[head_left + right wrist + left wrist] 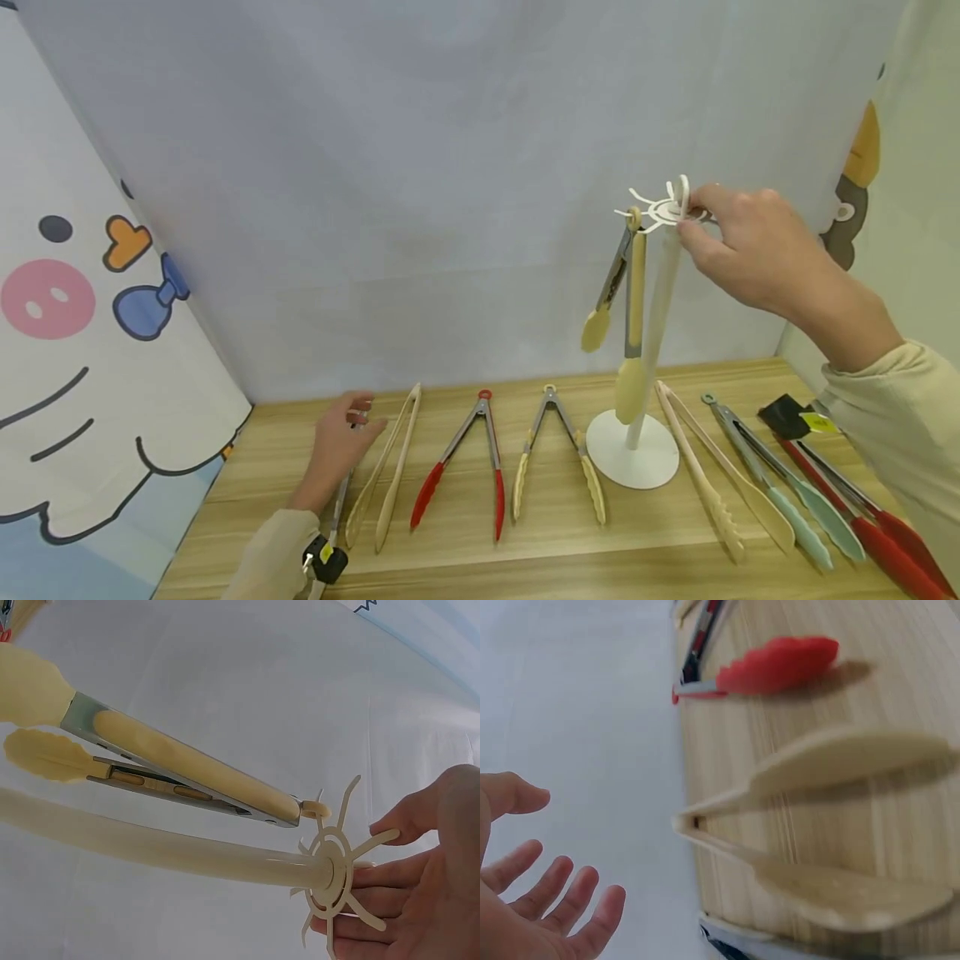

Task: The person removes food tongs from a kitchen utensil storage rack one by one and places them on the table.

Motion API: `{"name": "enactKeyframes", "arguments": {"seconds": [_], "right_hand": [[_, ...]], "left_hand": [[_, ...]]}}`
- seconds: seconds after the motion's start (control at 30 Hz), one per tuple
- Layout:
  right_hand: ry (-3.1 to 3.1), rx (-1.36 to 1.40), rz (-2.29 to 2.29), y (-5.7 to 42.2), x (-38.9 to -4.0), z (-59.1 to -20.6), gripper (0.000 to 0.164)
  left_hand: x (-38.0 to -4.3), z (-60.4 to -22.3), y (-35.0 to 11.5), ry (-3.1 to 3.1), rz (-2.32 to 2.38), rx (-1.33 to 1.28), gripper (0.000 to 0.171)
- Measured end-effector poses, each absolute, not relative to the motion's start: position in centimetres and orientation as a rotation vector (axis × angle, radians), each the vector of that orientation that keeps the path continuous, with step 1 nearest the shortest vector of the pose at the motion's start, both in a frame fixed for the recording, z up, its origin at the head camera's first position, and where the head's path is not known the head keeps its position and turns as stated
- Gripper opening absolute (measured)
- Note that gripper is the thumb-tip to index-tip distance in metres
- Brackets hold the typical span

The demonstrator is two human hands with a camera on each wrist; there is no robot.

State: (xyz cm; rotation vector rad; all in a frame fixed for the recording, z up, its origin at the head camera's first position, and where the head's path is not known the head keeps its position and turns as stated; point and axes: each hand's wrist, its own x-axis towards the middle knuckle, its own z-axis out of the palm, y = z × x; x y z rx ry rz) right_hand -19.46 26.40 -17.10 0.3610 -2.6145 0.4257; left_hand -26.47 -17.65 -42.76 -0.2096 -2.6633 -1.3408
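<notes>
My right hand (765,246) pinches the top of a white utensil stand (660,308) between thumb and fingers. In the right wrist view the thumb lies beside one hook of the rotary hook ring (337,866). From another hook hang yellow-tipped metal tongs (195,765), their arms slightly apart. My left hand (341,437) is over the table's left side, fingers loosely spread and holding nothing. Beneath it lie metal tongs (339,500), partly hidden by the hand and wrist. Just to its right are beige tongs (397,479), seen spread in the left wrist view.
Red-tipped tongs (491,450) and pale yellow tongs (551,417) lie spread mid-table. Right of the stand's round base (652,467) are beige tongs (712,492), green tongs (795,500) and red tongs (892,550) near the right sleeve. A pale curtain (450,208) rises behind the table.
</notes>
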Motion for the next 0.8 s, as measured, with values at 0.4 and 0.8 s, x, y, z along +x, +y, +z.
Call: {"name": "enactKeyframes", "arguments": {"seconds": [0.4, 0.8], "right_hand": [[-2.607, 0.385, 0.510, 27.0, -19.5, -17.2, 0.037], [-2.600, 0.417, 0.475, 27.1, -19.5, -17.1, 0.032]], "left_hand": [[-25.7, -40.5, -12.8, -2.590, -1.434, -0.364, 0.042], [-25.1, -38.8, -9.7, -2.468, -1.497, -0.618, 0.046]]}}
